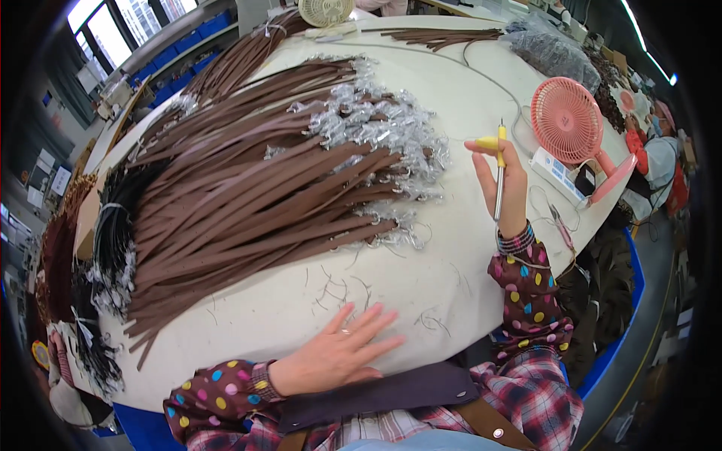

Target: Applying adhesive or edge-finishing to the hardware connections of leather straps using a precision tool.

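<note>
My left hand [342, 353] lies palm down near the front edge of the white table [256, 301], fingers spread and nothing in it. Loose dark thread ends [331, 289] lie just beyond its fingertips. Raised at the right, my right hand [514, 188] grips a slim pen-like tool [502, 146] with a yellow upper part and a silver shaft. The tool stands upright, thin tip upward; its exact kind is unclear. Left of that hand is a large pile of long brown straps [248, 180], their right ends wrapped in clear plastic [383, 128].
A pink fan [566, 120] and a white power strip [556, 177] stand right of my right hand, with small snips [560, 225] nearby. Black bundled cords [116, 218] lie at far left. A grey cable [444, 59] crosses the back. A co-worker [662, 150] sits at far right.
</note>
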Demonstrator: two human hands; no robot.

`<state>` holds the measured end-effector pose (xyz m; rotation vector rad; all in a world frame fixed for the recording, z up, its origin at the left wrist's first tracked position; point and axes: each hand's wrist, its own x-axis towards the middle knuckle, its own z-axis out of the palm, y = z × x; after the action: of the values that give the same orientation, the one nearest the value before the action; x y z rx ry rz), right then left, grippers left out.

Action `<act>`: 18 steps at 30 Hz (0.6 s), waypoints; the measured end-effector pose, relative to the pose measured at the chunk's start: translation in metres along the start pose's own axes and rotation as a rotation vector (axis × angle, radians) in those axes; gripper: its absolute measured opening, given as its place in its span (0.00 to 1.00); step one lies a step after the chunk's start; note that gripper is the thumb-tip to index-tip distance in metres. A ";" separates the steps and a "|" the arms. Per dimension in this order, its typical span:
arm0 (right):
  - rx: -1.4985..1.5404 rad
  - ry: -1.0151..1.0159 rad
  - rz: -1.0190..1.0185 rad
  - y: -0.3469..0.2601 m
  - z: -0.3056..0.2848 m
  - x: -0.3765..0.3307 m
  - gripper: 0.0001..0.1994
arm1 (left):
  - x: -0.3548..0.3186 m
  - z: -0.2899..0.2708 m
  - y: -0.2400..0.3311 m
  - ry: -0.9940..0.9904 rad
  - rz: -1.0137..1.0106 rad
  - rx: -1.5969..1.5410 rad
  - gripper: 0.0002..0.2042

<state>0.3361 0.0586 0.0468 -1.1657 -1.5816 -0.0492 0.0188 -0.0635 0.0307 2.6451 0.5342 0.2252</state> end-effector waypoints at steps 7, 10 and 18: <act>0.096 -0.008 0.035 0.030 -0.001 -0.010 0.08 | 0.106 0.081 0.020 0.078 0.256 0.144 0.25; 0.133 0.048 0.062 0.034 -0.009 -0.011 0.08 | 0.118 0.081 0.019 0.106 0.148 0.097 0.25; 0.093 0.019 0.071 0.021 -0.010 -0.025 0.09 | 0.072 0.054 -0.019 0.148 -0.413 0.340 0.24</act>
<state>0.3553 0.0478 0.0202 -1.1443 -1.5090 0.0593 0.0912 -0.0392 -0.0212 2.7666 1.2470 0.2187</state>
